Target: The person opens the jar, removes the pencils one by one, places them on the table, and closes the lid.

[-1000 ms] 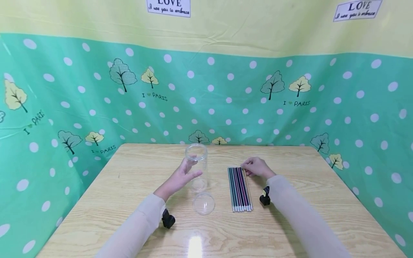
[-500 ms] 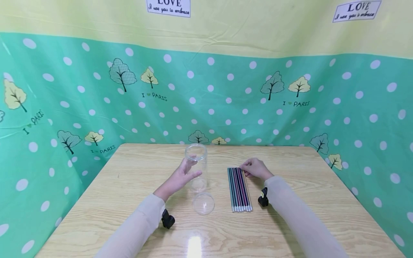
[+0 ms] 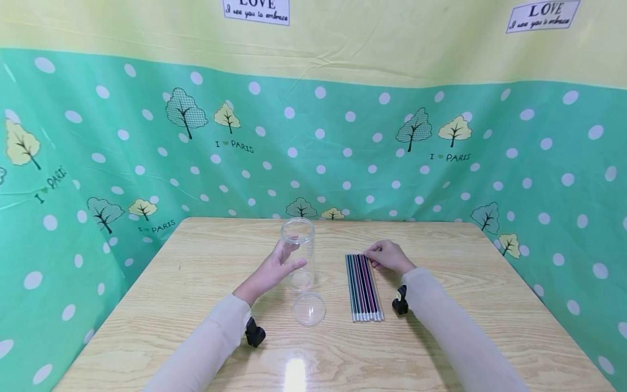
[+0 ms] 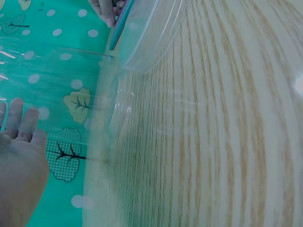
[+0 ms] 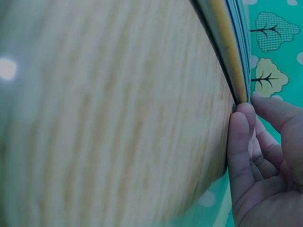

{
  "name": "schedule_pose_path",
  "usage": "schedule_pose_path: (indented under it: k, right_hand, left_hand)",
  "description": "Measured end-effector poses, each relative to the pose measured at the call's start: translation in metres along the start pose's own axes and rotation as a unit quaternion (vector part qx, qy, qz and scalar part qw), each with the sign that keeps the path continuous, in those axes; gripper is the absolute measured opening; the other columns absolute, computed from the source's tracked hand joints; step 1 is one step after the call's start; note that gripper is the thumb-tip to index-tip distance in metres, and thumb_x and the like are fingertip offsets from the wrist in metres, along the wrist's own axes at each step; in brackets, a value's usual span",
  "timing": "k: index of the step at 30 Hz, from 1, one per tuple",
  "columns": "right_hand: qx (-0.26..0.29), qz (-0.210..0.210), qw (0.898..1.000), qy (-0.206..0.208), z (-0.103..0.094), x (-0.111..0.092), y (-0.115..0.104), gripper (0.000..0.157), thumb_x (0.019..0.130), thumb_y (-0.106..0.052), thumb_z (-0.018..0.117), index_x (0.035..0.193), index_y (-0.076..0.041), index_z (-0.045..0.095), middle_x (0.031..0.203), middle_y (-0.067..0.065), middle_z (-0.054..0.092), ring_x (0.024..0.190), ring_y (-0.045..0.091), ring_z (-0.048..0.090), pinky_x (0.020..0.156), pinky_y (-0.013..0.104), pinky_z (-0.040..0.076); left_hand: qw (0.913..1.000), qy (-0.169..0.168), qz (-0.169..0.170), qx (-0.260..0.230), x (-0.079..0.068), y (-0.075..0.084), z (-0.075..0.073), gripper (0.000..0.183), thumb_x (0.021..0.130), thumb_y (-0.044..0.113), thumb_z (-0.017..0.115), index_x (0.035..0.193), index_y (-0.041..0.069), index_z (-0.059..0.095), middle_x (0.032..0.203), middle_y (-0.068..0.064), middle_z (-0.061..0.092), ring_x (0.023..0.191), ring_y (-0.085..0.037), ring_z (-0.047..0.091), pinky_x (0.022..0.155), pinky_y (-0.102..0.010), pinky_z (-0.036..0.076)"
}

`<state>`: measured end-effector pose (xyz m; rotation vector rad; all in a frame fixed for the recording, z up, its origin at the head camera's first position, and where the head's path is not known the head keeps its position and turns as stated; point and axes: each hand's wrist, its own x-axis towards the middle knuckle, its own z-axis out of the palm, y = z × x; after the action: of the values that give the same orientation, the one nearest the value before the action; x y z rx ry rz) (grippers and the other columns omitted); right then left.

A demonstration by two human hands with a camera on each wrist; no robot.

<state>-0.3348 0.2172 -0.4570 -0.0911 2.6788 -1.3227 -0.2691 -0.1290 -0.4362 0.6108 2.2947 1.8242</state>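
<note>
A tall clear jar [image 3: 308, 256] stands upright and uncapped near the middle of the table. My left hand [image 3: 274, 270] holds it round the side, fingers behind and thumb in front; through the clear wall the fingers [image 4: 29, 123] show in the left wrist view. Just right of the jar lies a neat row of pencils [image 3: 362, 288], dark, green and red ones, eraser ends toward me. At the row's far right end, my right hand [image 3: 389, 256] pinches the tip of a yellow pencil [image 5: 226, 42] between thumb and fingertips.
A round clear lid [image 3: 309, 309] lies flat in front of the jar. The wooden table [image 3: 215, 348] reaches back to a green and yellow printed curtain [image 3: 318, 136]. Black wrist cameras [image 3: 254, 333] are strapped at both cuffs.
My right hand has shifted very slightly left and toward me at the pencils' far ends. The left hand and the jar stay put.
</note>
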Motion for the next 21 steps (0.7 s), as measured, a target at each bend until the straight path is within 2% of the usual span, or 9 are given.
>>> schedule_pose_path:
  k: [9, 16, 21]
  right_hand:
    - [0.01, -0.003, 1.0, -0.009, -0.003, -0.002, -0.002, 0.024, 0.099, -0.02, 0.066, 0.108, 0.002, 0.068, 0.084, 0.011, 0.066, 0.069, 0.018, 0.064, 0.063, 0.029, 0.059]
    - [0.002, -0.034, 0.999, -0.018, -0.009, -0.004, -0.007, 0.029, 0.1, -0.023, 0.064, 0.114, 0.003, 0.063, 0.082, 0.013, 0.066, 0.069, 0.022, 0.065, 0.063, 0.033, 0.059]
    - [-0.015, -0.054, 0.998, -0.021, -0.01, -0.005, -0.02, 0.029, 0.1, -0.027, 0.064, 0.114, -0.002, 0.066, 0.079, 0.013, 0.066, 0.067, 0.025, 0.065, 0.064, 0.035, 0.058]
  left_hand:
    - [1.0, 0.003, -0.001, 0.0, 0.0, 0.001, 0.001, 0.077, 0.097, 0.034, 0.068, 0.156, 0.032, 0.02, 0.16, -0.009, 0.031, 0.149, -0.025, 0.023, 0.117, -0.06, 0.017]
    - [1.0, 0.003, 0.003, 0.003, 0.001, 0.001, 0.001, 0.077, 0.097, 0.033, 0.068, 0.157, 0.029, 0.02, 0.161, -0.011, 0.03, 0.149, -0.027, 0.022, 0.117, -0.06, 0.015]
    - [1.0, 0.001, 0.004, 0.005, 0.0, -0.001, 0.0, 0.078, 0.097, 0.036, 0.068, 0.157, 0.029, 0.018, 0.161, -0.012, 0.029, 0.15, -0.029, 0.021, 0.116, -0.063, 0.014]
